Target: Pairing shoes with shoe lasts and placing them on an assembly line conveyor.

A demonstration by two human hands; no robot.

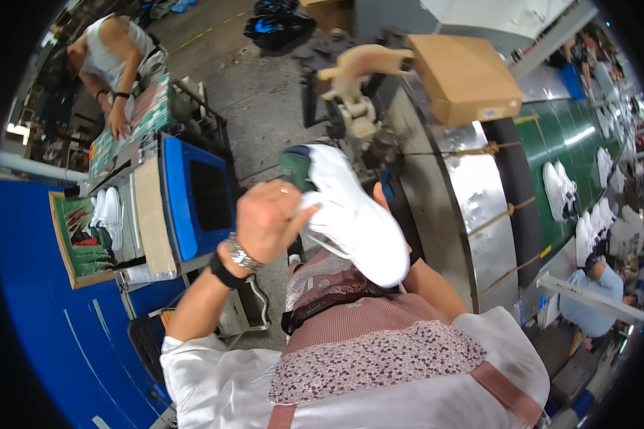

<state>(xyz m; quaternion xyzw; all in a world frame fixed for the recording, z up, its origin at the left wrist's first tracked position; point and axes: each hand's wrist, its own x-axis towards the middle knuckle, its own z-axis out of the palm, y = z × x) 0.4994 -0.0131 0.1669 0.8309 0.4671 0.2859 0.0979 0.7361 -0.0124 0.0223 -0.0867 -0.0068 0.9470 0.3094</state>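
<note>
A white sneaker (350, 214) with a dark green lining is held up in front of my apron, toe toward me and to the right. My left hand (265, 218), with a ring, a metal watch and a black band, is closed at the shoe's opening. Its thumb and fingers grip the white upper near the tongue and laces; exactly which part they pinch is hidden. On the far side of the shoe, my right hand (381, 196) supports it. Only some fingertips and the wrist of that hand show; the sneaker covers the rest.
Ahead stands a machine with a tan foot-shaped form (365, 68). A cardboard box (465, 79) sits on the metal bench at right, beside a green conveyor (551, 143) carrying white shoes. At left are a blue-framed unit (197, 196), a shoe tray (86, 275) and a seated person (118, 57).
</note>
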